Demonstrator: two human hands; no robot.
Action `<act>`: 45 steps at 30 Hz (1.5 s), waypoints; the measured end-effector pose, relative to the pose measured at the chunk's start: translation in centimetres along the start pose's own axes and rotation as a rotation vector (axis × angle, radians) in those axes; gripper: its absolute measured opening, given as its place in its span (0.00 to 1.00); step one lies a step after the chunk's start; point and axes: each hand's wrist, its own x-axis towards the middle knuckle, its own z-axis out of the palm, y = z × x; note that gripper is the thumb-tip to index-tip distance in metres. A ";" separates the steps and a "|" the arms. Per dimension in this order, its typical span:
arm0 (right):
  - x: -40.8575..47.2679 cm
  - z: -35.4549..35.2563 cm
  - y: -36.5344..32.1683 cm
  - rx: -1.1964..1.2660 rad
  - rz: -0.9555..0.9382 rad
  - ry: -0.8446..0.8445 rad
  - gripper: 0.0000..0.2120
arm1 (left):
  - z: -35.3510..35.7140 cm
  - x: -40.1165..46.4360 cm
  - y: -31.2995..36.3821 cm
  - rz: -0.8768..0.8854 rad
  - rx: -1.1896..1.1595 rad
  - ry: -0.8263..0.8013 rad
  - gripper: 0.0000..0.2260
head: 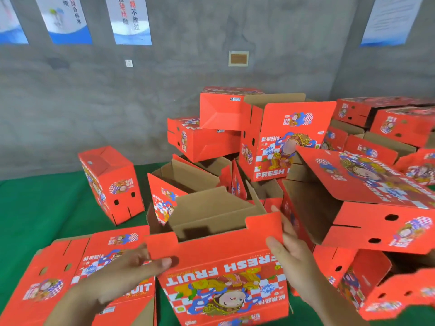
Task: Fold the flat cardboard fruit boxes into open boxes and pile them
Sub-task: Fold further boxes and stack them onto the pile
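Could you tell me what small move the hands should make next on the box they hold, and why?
Probably set the held box onto the pile ahead. It already stands open, brown inside showing, with the left hand and right hand on its near wall.

"FRESH FRUIT" on held box (226,276)
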 end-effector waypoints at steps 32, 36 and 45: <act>-3.5 1.3 5.7 -0.651 0.007 0.149 0.47 | 8.6 6.2 -7.8 0.485 0.823 0.532 0.12; -4.9 1.4 6.8 -0.760 0.006 0.019 0.39 | 9.2 6.7 -8.4 0.307 1.064 0.392 0.30; -6.4 0.9 8.2 -0.806 0.007 0.077 0.30 | 10.9 10.7 -7.7 0.115 0.836 0.566 0.38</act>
